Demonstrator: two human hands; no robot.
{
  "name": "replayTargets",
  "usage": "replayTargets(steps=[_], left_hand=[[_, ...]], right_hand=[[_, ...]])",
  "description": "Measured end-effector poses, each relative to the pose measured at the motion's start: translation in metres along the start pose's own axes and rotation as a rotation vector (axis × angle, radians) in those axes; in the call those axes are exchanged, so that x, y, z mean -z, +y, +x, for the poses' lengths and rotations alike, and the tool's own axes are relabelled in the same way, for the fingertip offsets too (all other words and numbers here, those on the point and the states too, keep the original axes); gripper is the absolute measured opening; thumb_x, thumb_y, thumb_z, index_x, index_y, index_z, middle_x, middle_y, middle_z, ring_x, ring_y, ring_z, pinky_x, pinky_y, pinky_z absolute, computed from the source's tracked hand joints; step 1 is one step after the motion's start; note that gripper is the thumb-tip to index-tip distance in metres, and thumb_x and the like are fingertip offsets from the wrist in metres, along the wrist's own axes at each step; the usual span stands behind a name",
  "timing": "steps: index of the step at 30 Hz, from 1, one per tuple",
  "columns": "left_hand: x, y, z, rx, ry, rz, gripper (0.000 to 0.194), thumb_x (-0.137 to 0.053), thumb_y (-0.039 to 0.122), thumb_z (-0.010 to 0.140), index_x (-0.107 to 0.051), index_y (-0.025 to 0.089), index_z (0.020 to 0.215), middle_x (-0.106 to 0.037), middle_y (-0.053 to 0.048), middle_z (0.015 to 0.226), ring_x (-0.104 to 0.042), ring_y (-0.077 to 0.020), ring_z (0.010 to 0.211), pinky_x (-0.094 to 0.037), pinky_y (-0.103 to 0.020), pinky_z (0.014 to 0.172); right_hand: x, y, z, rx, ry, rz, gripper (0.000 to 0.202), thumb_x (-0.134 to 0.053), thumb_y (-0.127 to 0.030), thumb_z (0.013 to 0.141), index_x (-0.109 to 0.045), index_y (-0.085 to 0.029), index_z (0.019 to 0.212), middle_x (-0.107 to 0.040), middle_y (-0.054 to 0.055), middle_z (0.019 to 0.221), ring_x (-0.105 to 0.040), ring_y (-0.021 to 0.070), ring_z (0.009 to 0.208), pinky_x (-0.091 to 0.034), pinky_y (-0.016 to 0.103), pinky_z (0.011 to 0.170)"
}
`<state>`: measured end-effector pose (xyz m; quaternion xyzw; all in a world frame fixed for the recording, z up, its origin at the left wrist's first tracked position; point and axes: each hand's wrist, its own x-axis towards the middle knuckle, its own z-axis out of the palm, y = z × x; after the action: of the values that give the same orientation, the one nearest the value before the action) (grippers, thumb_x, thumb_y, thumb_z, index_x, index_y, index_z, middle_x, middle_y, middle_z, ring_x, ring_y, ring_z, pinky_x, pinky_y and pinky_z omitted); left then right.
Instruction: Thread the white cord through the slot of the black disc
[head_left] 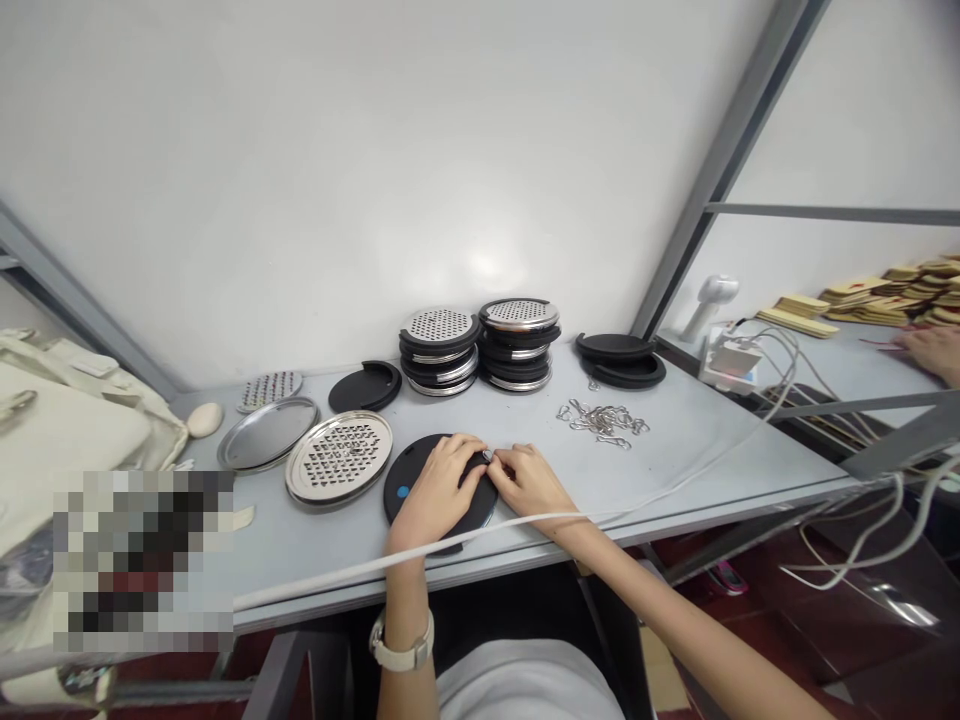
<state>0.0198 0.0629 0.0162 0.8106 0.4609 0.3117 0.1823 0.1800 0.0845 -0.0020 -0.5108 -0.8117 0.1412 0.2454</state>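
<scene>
A round black piece (409, 470) with a blue dot lies flat near the table's front edge. My left hand (442, 480) rests over it, fingers bent and pressed on its right part. At its right edge my right hand (529, 480) pinches a small metal clip (488, 455), mostly hidden by the fingertips. More metal clips (604, 420) lie in a loose heap to the right. Left of the black piece sit a round metal grater plate (339, 458) and a plain metal disc (270, 434).
Two stacks of black rings and grater discs (440, 350) (520, 342) stand at the back. Black holders (619, 360) lie right of them. A white cable (645, 510) crosses the front. Another person's hand (934, 348) is at the far right.
</scene>
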Motion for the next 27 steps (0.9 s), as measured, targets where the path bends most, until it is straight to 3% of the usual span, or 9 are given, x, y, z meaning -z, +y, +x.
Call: replayTargets(steps=[27], left_hand=[[0.0009, 0.0015, -0.0001, -0.012, -0.003, -0.001, 0.023, -0.043, 0.016, 0.094, -0.054, 0.023, 0.113, -0.055, -0.005, 0.112, -0.049, -0.0216, 0.107, -0.039, -0.040, 0.098]], right_hand=[[0.0004, -0.0007, -0.0006, 0.028, -0.009, -0.028, 0.035, -0.039, -0.020, 0.092, -0.054, -0.018, 0.061, -0.063, 0.003, 0.061, -0.054, 0.0170, 0.068, -0.033, 0.028, 0.075]])
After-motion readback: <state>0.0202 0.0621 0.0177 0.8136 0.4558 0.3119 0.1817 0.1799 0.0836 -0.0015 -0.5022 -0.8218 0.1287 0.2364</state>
